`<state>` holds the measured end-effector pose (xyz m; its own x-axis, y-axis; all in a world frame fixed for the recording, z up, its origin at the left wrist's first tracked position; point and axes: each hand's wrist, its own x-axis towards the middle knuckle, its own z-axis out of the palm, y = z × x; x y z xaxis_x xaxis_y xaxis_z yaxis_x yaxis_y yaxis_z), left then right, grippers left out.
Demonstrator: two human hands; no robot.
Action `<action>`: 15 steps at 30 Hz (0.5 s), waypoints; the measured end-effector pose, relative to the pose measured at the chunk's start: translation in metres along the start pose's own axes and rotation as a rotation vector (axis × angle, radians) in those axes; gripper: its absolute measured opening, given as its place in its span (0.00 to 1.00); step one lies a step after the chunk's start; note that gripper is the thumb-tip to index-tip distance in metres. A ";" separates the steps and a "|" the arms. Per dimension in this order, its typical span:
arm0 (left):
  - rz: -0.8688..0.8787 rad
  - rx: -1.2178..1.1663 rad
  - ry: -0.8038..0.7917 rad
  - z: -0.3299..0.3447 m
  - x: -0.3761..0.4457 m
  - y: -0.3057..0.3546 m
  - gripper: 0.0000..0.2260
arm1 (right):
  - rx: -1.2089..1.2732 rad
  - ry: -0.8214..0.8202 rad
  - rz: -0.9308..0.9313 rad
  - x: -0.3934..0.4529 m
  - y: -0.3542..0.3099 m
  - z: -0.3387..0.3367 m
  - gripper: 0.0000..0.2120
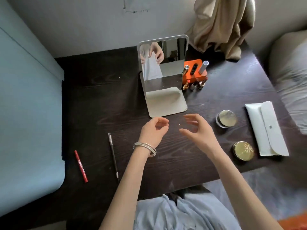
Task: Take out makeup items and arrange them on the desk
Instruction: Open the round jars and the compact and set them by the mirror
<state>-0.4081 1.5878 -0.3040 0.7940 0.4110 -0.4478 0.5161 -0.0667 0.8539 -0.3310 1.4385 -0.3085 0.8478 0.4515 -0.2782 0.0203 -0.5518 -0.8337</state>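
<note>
From the head camera, a dark wooden desk (99,100) fills the middle of the view; both hands hover above it, just in front of the base of a standing mirror (163,63). The left hand (153,130) carries silver bangles (144,148) at the wrist, and its fingers are loosely curled with nothing between them; the right hand (197,130) is beside it, a little apart, fingers spread and gently bent, also holding nothing. The two hands do not touch each other or any item.

The makeup things lie spread over the desk: a red pen (81,166) with white lettering lies at the near left, and a slim dark pencil (113,155) lies beside it, nearer the left forearm, the two well apart; on the right, a round jar with a shiny lid (226,118) stands near the right hand, and a gold compact (243,151) lies nearer the desk's front edge; a white pouch (267,128) with its flap closed lies flat just right of both. Behind, next to the mirror, an orange holder (196,71) stands with a pale tube (204,66) upright in it; several lipsticks (193,84) stand in a row at its front. A beige cloth (222,27) hangs at the back right corner.
</note>
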 end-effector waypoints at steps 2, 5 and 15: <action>0.001 -0.005 -0.025 0.022 0.006 0.010 0.09 | -0.096 0.072 0.020 0.012 0.022 -0.026 0.20; -0.002 -0.002 -0.052 0.054 0.009 0.020 0.09 | -0.208 0.139 0.094 0.036 0.050 -0.062 0.20; -0.076 0.007 0.012 0.121 0.021 0.028 0.07 | -0.526 -0.004 0.273 0.093 0.113 -0.103 0.25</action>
<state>-0.3380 1.4844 -0.3221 0.7487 0.4258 -0.5081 0.5770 -0.0412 0.8157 -0.1951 1.3459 -0.3797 0.8571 0.2470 -0.4521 0.0629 -0.9212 -0.3840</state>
